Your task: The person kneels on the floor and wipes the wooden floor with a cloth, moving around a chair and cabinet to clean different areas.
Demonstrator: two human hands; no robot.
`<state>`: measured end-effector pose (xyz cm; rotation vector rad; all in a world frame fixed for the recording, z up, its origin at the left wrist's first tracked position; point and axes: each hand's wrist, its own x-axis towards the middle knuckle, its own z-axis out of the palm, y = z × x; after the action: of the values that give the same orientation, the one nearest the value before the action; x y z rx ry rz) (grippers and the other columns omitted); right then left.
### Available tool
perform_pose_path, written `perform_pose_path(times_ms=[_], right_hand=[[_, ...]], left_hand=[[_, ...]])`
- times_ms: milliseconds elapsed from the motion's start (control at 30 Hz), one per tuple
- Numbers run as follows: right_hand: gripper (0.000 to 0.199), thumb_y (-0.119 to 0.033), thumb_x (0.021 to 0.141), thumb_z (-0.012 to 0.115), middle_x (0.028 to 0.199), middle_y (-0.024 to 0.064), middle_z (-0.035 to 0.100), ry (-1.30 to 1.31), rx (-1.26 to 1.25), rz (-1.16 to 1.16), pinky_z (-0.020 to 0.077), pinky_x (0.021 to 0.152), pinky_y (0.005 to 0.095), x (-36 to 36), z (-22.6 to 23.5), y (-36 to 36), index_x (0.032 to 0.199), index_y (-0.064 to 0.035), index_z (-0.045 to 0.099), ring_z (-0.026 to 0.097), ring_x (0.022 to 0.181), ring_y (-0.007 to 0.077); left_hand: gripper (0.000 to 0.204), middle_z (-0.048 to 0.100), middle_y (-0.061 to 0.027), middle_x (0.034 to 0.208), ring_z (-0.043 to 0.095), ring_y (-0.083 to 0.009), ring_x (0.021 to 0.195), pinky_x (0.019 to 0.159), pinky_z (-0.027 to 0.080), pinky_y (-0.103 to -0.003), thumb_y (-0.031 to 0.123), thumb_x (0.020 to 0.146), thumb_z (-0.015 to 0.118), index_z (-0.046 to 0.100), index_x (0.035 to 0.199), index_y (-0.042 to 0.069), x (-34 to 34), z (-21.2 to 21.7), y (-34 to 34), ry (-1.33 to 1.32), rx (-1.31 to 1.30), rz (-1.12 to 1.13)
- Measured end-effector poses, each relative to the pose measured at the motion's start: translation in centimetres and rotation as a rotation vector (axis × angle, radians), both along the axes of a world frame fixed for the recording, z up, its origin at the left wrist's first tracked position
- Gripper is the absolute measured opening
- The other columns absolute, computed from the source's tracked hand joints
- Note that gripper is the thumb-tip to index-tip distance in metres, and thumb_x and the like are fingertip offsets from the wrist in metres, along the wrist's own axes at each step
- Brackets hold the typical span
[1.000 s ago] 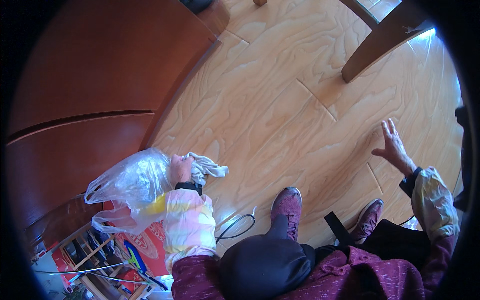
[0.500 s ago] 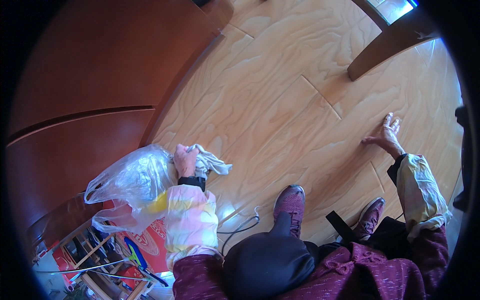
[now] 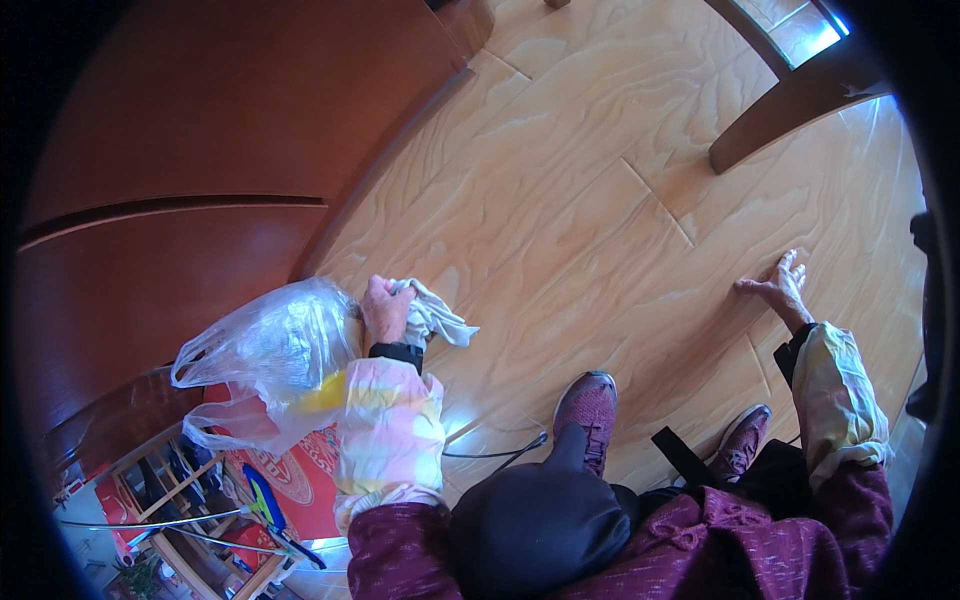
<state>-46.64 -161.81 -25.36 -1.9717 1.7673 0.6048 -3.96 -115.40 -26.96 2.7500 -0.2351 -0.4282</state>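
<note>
Left hand (image 3: 385,310) grip pinching white cloth (image 3: 432,318) beside clear plastic bag (image 3: 265,355), near dark cabinet edge (image 3: 330,235), right hand (image 3: 778,288) fingers spread over bare wood floor (image 3: 560,190) between

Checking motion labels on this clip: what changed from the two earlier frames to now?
The right hand came down from raised, fingers spread, to lie flat on the wooden floor. The left hand kept its grip on the white cloth and shifted slightly up along the floor near the brown cabinet. The clear plastic bag stays at the left forearm; both maroon shoes stay planted.
</note>
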Motion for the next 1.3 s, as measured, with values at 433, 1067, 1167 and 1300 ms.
perform_pose_path(times_ms=[433, 1067, 1167, 1300], right_hand=[[0.14, -0.057, 0.052, 0.084, 0.149, 0.0336, -0.004, -0.047, -0.028, 0.027, 0.0052, 0.115, 0.0453, -0.7, -0.1, 0.6, 0.144, 0.0058, 0.001, -0.007, 0.14, 0.0441], [0.144, -0.059, 0.048, 0.086, 0.146, 0.0379, 0.003, 0.043, 0.022, -0.003, 0.0084, 0.115, 0.0467, 0.5, 0.6, 0.1, 0.141, 0.0127, 0.003, -0.001, 0.139, 0.0473], [0.145, -0.058, 0.048, 0.086, 0.146, 0.0382, 0.001, 0.001, 0.001, -0.003, 0.0066, 0.114, 0.0472, 0.2, 0.3, 0.1, 0.141, 0.0126, 0.001, -0.004, 0.139, 0.0474], [0.145, -0.059, 0.05, 0.085, 0.146, 0.0383, -0.003, -0.07, -0.032, -0.002, 0.0044, 0.114, 0.0485, -0.7, -0.3, 0.7, 0.141, 0.0123, -0.002, -0.008, 0.139, 0.0477]], left_hand=[[0.038, 0.063, -0.0181, 0.081, 0.061, -0.0314, 0.079, 0.072, 0.047, -0.039, 0.026, 0.063, 0.077, 0.053, 0.081, 0.002, 0.1, 0.2, -0.2, -0.01, -0.005, -0.041], [0.037, 0.063, -0.0199, 0.085, 0.061, -0.0382, 0.086, 0.079, 0.046, -0.044, 0.024, 0.063, 0.075, 0.053, 0.084, 0.002, -0.1, 0.5, -0.5, -0.021, 0.007, -0.111], [0.038, 0.063, -0.0195, 0.085, 0.061, -0.0374, 0.085, 0.078, 0.046, -0.043, 0.024, 0.063, 0.076, 0.054, 0.084, 0.001, -0.2, 0.3, -0.3, -0.018, 0.045, -0.013], [0.04, 0.063, -0.02, 0.085, 0.062, -0.0359, 0.083, 0.076, 0.047, -0.042, 0.024, 0.062, 0.077, 0.054, 0.085, 0.0, 0.0, 0.2, -0.2, -0.011, 0.095, 0.091]])
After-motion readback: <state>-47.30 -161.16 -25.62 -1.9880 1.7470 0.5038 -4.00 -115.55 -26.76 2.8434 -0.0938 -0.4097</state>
